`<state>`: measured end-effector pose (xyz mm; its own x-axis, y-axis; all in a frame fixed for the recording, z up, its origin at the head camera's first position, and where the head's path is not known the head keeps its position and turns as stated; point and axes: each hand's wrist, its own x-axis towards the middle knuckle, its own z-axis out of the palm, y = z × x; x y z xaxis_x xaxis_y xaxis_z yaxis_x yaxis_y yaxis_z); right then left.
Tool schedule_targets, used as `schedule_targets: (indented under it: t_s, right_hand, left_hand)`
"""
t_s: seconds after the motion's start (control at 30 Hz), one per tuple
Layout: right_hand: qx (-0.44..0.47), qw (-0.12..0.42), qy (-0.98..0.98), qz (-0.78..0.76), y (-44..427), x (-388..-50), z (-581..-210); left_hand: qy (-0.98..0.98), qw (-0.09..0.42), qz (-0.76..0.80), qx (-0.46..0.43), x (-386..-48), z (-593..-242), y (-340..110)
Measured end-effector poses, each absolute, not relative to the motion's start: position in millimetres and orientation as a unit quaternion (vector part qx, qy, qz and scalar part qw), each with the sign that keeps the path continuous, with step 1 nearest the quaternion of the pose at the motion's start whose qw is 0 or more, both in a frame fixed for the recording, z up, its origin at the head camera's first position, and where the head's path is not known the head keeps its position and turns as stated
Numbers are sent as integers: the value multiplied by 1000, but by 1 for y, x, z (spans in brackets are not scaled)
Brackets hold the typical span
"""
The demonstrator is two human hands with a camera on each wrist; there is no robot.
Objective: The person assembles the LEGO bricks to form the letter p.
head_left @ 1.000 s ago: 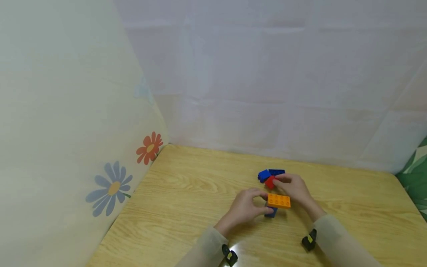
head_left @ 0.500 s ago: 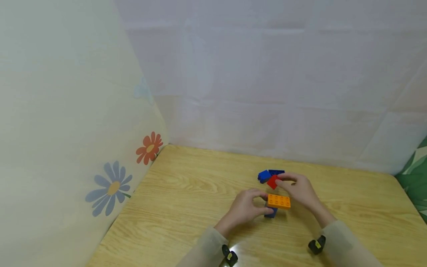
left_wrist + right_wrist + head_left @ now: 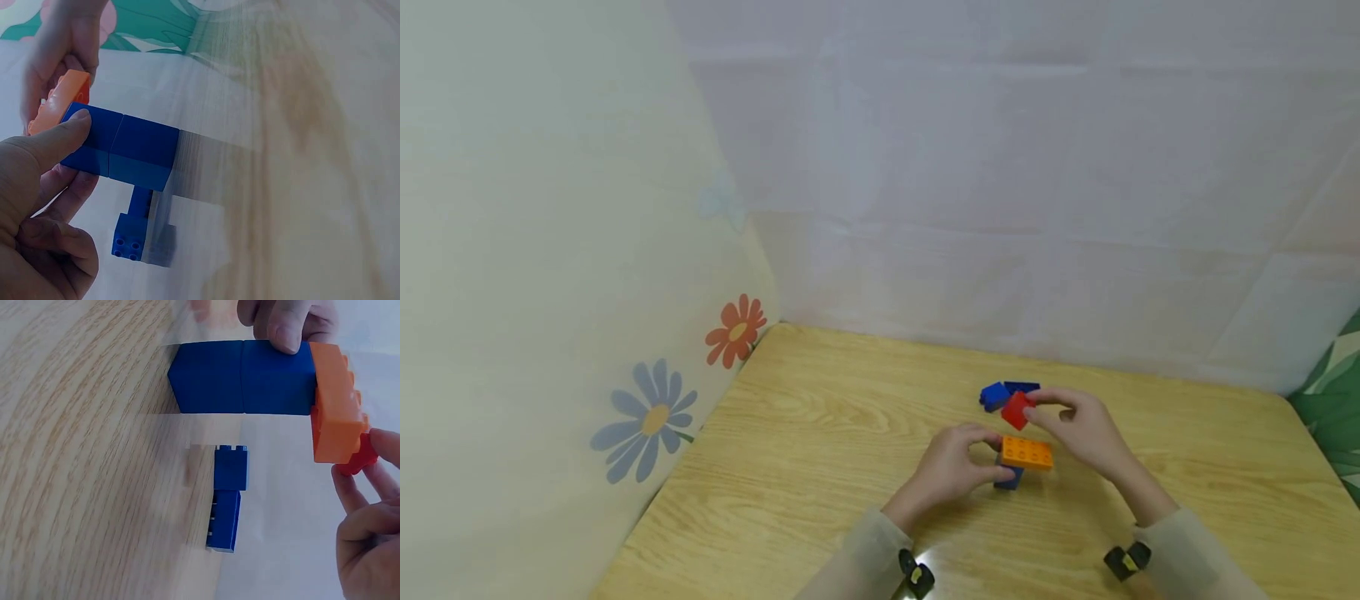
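Note:
My left hand [image 3: 953,471] grips a stack of two blue blocks [image 3: 125,140] standing on the table. Its thumb presses the upper block in the left wrist view. On top of the stack sits an orange brick [image 3: 1027,452] with studs upward, jutting out to the right. My right hand [image 3: 1084,429] pinches a red brick [image 3: 1018,411] between thumb and fingers, just beyond the orange brick in the head view. From the right wrist, the red brick [image 3: 362,456] appears near the studded side of the orange brick [image 3: 337,419], partly covered by it; whether they touch I cannot tell.
Farther back on the wooden table [image 3: 820,417] lie two more blue pieces: a bright blue brick [image 3: 994,397] and a darker blue piece [image 3: 1022,387] touching or close beside it. A pale cloth [image 3: 925,208] hangs behind the table, and another with printed flowers hangs on the left.
My right hand has lifted the red brick away from the blue pieces and drawn it slightly to the right. The left hand and its stack have stayed put.

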<state>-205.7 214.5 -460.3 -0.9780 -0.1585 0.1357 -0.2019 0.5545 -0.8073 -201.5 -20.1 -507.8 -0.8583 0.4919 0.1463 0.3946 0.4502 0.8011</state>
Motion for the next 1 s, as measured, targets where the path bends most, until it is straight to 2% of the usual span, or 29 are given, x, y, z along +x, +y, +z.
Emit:
schedule_targets:
  t_s: [0.67,1.0]
  right_hand:
    - [160,20,-862,480,216,-187,-449]
    - [196,37,-855,478,218,-183,-452]
  left_hand:
    - [845,49,462,263,-201,-509,-19]
    - [844,39,463,267,-201,-511,-18]
